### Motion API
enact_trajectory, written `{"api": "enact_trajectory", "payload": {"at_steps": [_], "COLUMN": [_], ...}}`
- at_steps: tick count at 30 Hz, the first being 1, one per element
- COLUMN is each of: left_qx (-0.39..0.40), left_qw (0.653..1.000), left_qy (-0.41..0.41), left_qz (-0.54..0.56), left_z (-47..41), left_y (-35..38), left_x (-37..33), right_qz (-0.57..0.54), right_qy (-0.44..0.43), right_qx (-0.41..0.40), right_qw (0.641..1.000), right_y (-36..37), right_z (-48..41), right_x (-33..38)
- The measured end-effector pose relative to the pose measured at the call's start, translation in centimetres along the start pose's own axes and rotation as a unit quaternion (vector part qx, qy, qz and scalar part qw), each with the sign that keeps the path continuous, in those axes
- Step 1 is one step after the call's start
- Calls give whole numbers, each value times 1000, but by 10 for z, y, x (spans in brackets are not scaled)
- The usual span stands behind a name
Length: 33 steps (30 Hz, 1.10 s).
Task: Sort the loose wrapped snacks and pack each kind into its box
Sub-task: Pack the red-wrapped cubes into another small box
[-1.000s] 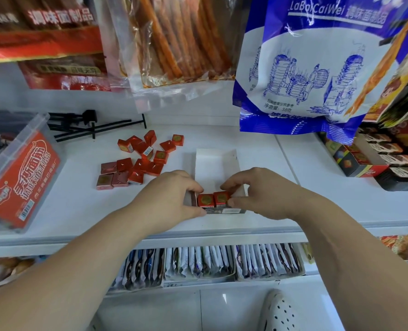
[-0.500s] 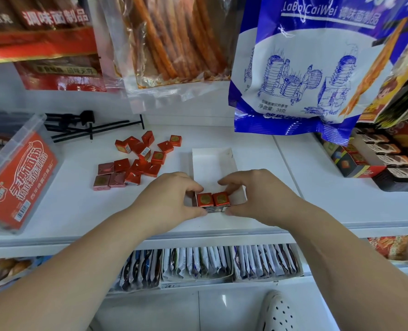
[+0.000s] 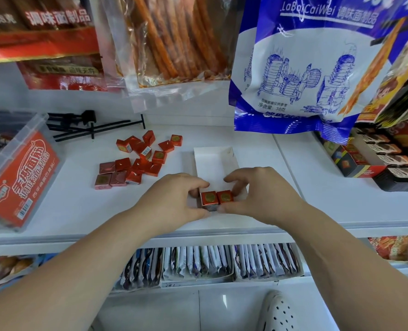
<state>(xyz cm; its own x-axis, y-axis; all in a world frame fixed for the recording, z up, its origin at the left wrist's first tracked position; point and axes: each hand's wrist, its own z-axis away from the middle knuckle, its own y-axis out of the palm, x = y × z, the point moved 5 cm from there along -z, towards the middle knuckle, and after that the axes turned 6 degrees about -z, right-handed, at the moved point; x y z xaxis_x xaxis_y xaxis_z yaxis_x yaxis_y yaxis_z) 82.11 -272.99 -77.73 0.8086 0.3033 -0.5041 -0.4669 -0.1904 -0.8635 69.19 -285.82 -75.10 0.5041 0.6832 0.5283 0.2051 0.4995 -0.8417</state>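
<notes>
Packing step, first row: two red wrapped cubes (image 3: 217,198) sit side by side at the near end of the white box (image 3: 212,161).
Left hand (image 3: 174,199) and right hand (image 3: 262,195) are both curled, each pinching the pair from its own side, thumbs at the near box wall. Looks like squaring the row up. Rest of the box is bare. Loose pile (image 3: 136,161) of the same cubes lies on the shelf (image 3: 67,206), left of the box and apart from it. Next, my guess: let go, left hand to the pile, fill the row behind.
</notes>
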Motion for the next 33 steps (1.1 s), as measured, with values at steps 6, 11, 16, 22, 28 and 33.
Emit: {"api": "enact_trajectory", "payload": {"at_steps": [6, 11, 16, 22, 28, 33], "left_qx": [-70, -180, -191, -127, -139, -120], "left_qw": [997, 977, 970, 979, 979, 977], "left_qy": [-21, -104, -140, -153, -134, -119], "left_qz": [-3, -46, -58, -52, -68, -132], "left_z": [14, 31, 39, 34, 30, 31], "left_y": [-30, -66, -71, -57, -57, -59], "left_x": [20, 68, 97, 104, 99, 85], "right_qz": [69, 106, 221, 249, 229, 240], "right_qy": [-79, -161, -160, -148, -171, -185], "right_qx": [-113, -101, -67, -41, -54, -122], "right_qw": [988, 976, 960, 956, 957, 945], "right_y": [4, 35, 68, 92, 100, 103], "right_z": [-11, -25, -47, -53, -52, -48], "right_x": [33, 72, 100, 110, 110, 110]}}
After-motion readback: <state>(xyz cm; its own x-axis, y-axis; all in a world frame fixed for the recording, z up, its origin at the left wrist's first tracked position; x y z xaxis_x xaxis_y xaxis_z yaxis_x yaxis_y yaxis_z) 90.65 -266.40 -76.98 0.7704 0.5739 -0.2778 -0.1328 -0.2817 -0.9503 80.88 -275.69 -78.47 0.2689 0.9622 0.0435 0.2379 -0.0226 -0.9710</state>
